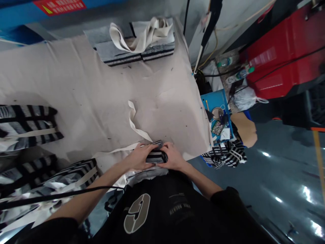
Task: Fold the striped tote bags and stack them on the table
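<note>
At the table's near edge, both hands grip a small folded bundle of black-and-grey striped fabric point(155, 156). My left hand point(140, 156) closes on its left side, fingers over the top. On the opposite end, my right hand point(173, 156) has its thumb and fingers wrapped round the fold. A cream fabric strap point(134, 125) curls across the cloth just beyond the bundle, its lower end close to my left fingers. Loose grey-and-white fabric point(149, 174) hangs between the bundle and my body.
Striped pieces with a cream strap point(142, 40) lie at the table's far side. Several striped stacks point(27, 123) stand at left. A blue tray point(214, 98) of small items sits off the right edge, near bottles and a red machine point(279, 57). A black cable point(63, 193) crosses my left forearm.
</note>
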`<state>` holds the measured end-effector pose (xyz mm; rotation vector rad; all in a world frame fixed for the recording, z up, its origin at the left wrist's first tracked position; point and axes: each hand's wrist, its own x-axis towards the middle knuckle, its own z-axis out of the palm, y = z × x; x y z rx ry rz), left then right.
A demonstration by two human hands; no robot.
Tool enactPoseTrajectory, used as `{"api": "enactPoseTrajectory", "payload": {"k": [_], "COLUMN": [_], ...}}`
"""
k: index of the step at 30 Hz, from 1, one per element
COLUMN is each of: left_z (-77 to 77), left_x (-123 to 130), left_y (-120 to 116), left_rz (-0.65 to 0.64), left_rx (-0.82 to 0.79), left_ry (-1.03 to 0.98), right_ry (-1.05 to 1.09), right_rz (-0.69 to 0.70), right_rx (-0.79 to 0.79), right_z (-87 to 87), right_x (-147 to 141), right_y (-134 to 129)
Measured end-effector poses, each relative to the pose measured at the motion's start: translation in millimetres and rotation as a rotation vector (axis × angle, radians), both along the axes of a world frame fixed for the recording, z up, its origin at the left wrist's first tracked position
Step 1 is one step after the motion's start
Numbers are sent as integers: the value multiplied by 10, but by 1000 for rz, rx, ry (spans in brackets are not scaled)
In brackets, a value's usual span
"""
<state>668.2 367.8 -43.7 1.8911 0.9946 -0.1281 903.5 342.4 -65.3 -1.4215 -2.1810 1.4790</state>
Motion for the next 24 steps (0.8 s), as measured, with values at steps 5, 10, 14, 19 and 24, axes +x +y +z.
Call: {"api": "enactPoseTrajectory", "payload": {"k": [5, 10, 14, 19, 24], "left_z": [47, 47, 100, 192, 184], "left_x": [-112, -312, -474, -627, -786], "left_y": [30, -3, -47, -122, -239], "left_rz": [-52, -46, 25, 86, 200], "left_rx": [-60, -133, -118, -135, -178], "left_ry": [74, 112, 64, 92, 30], "right_ry": [-79, -168, -228, -270, -245], "right_rz": [86, 132, 134, 123, 125], "right_rx": [-63, -80, -43, -42, -59], "right_z": [168, 340, 451, 575, 687], "right_x": [-21, -47, -83, -150, -196], "right_y": [46, 77, 89, 164, 281]}}
